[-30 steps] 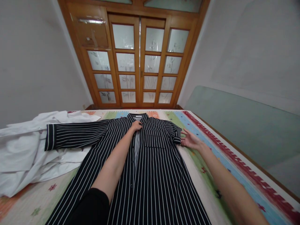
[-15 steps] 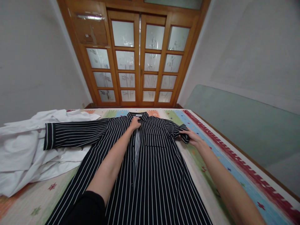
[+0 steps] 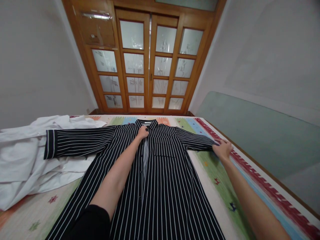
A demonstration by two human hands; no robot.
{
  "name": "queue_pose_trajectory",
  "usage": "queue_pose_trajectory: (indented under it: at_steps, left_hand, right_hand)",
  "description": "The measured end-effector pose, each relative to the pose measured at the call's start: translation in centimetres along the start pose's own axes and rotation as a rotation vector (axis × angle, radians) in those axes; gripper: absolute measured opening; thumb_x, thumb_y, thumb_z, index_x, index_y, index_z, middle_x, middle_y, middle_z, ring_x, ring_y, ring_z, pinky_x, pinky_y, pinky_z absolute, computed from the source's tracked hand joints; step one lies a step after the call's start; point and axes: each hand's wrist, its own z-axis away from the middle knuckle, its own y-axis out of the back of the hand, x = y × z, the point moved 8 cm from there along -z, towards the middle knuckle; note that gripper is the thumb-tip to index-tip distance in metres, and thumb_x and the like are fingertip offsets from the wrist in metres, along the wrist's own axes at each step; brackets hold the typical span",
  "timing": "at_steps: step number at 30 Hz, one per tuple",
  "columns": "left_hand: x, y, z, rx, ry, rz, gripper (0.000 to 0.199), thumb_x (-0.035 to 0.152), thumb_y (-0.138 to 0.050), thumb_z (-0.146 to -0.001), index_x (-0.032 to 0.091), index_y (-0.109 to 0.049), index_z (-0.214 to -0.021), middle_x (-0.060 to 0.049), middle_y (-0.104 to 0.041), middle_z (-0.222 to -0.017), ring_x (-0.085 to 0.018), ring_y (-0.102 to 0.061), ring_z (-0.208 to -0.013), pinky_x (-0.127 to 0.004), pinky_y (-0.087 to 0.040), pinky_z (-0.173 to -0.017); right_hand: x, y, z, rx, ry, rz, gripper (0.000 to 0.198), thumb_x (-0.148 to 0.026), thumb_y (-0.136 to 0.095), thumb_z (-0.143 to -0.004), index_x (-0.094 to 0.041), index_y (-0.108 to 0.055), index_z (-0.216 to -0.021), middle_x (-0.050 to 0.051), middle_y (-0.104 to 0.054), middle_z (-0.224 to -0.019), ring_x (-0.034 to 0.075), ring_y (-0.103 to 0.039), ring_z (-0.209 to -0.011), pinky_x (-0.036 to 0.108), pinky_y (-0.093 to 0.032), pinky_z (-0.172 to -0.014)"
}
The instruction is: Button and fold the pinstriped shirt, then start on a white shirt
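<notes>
Striped shirt [image 3: 165,180] lies spread on patterned cover [image 3: 211,176], collar [image 3: 153,124] at far end. Left hand [image 3: 143,132] — fingers curled tight on front edge just below collar. Right hand [image 3: 223,149] — fingers pinched on right sleeve's [image 3: 196,141] end. White garment [image 3: 17,163] at left.

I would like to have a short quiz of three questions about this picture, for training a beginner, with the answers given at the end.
1. True or false: The person's bare left hand is just below the collar of the black shirt with thin white stripes.

2. What does the person's bare right hand hold?
A. A front button
B. The end of the sleeve on the picture's right
C. The collar

3. Fill in the colour: The striped sleeve on the picture's left overlaps a rumpled heap of ____ cloth.

Key: 1. True. 2. B. 3. White.
</notes>
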Motion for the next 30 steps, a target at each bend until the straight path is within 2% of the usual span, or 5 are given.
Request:
queue_pose_trajectory:
  at_steps: [10,15,21,25,30]
  left_hand:
    - [-0.7,0.4,0.1,0.096,-0.034,0.007,0.040,0.000,-0.057,-0.068,0.013,-0.073,-0.101,-0.011,-0.068,-0.115,-0.022,-0.060,-0.111,-0.032,-0.045,-0.100]
    - [-1.0,0.5,0.9,0.100,-0.046,-0.004,0.033,0.000,-0.053,-0.073,0.013,-0.073,-0.096,-0.009,-0.068,-0.110,-0.018,-0.064,-0.098,-0.028,-0.049,-0.091]
    - [-1.4,2.4,2.7,0.108,-0.072,-0.062,0.032,0.005,-0.052,-0.077,0.015,-0.071,-0.100,-0.008,-0.065,-0.111,-0.017,-0.062,-0.098,-0.029,-0.048,-0.092]
    - [-2.5,4.1,3.7,0.080,-0.051,-0.142,0.027,0.011,-0.057,-0.078,0.014,-0.070,-0.101,-0.011,-0.065,-0.112,-0.023,-0.058,-0.110,-0.032,-0.042,-0.100]
    - [-3.1,3.9,5.2,-0.014,-0.038,-0.222,0.030,0.027,-0.059,-0.084,0.013,-0.067,-0.109,-0.014,-0.064,-0.120,-0.027,-0.056,-0.116,-0.037,-0.041,-0.101]
  right_hand:
    - [-1.0,-7.1,2.4,-0.577,0.175,0.347,0.046,-0.029,-0.037,-0.093,-0.007,-0.056,-0.128,0.019,-0.052,-0.134,0.029,-0.040,-0.131,0.040,-0.024,-0.112]
    - [1.3,-7.9,2.7,-0.539,0.132,0.470,0.064,-0.041,-0.027,-0.096,0.001,-0.036,-0.144,0.025,-0.034,-0.146,0.031,-0.025,-0.140,0.045,-0.014,-0.115]
    - [1.0,-7.3,2.2,-0.515,0.060,0.448,0.063,-0.044,-0.033,-0.094,-0.003,-0.041,-0.142,0.026,-0.037,-0.144,0.040,-0.030,-0.135,0.053,-0.026,-0.108]
    - [-3.4,-6.2,1.9,-0.406,0.153,0.369,0.053,-0.033,-0.047,-0.089,-0.005,-0.051,-0.134,0.024,-0.045,-0.139,0.039,-0.040,-0.128,0.052,-0.032,-0.104]
    - [-14.3,-6.4,3.7,-0.351,0.474,0.046,0.031,-0.019,-0.050,-0.085,-0.011,-0.064,-0.111,0.015,-0.063,-0.114,0.027,-0.054,-0.112,0.038,-0.037,-0.101]
